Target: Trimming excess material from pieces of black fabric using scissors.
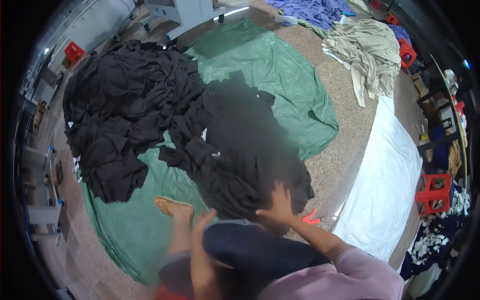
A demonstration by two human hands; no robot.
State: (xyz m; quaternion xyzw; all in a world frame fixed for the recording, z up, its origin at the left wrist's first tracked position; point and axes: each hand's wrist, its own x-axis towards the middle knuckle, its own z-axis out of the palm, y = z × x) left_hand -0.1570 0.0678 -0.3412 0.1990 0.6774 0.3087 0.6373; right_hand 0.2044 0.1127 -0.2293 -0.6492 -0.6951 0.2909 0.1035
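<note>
My right hand (278, 206) lies with its fingers spread on the near edge of a pile of black cloth pieces (235, 135), holding nothing. My left hand (203, 220) is beside my knee, just short of the same pile, its fingers stretched out and nothing visible in them. A second, larger heap of black cloth (127, 90) rises to the far left and touches the first. Both piles rest on a green plastic sheet (280, 75). To the right of my right hand, a tool with red-orange handles (312, 218) lies on the floor.
A white sheet (382, 170) stretches along the right. Beige cloth (367, 47) and purple cloth (315, 12) are heaped farther back. Red plastic stools (434, 194) stand at the right, and another red stool (74, 52) at the far left. Grey-white machine stands (42, 215) line the left.
</note>
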